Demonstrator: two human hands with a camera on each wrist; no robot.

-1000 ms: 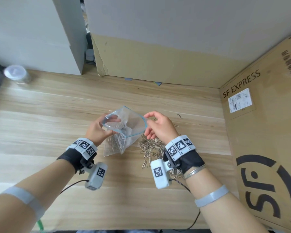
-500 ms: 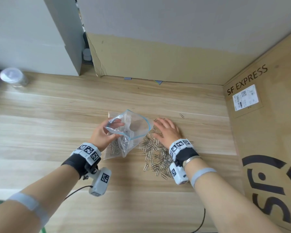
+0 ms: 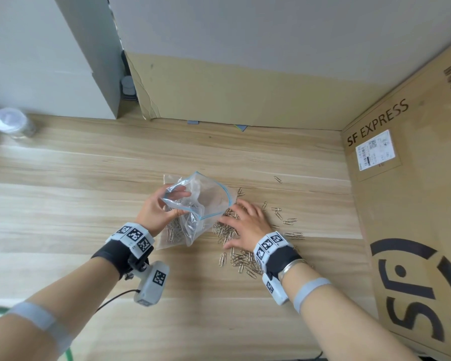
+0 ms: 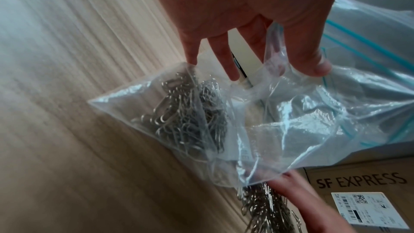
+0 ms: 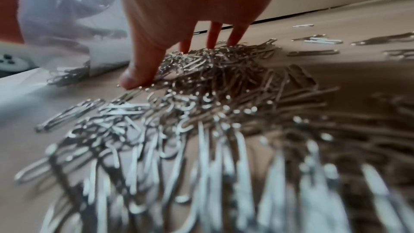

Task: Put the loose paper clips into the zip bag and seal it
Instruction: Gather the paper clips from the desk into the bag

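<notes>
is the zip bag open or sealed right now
Open: the zip bag's blue zip line gapes in a wide loop, the left hand holding its mouth apart.

zip bag (image 3: 203, 204) left of loose clips (image 3: 235, 246); some clips inside.

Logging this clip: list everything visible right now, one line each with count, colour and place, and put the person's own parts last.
zip bag: one, clear with a blue zip strip, mouth open, lower end on the table, some clips already inside
loose paper clips: many, silver, heaped on the table right of the bag, a few scattered farther right
stray clip: one, silver, alone beyond the heap
table: one, light wood
SF EXPRESS carton: one, brown, along the table's right edge
cardboard sheet: one, tan, standing against the back wall
jar: one, clear with a pale lid, far left, blurred
left hand: grips the bag near its mouth
right hand: fingers spread, resting on the clip heap
</notes>
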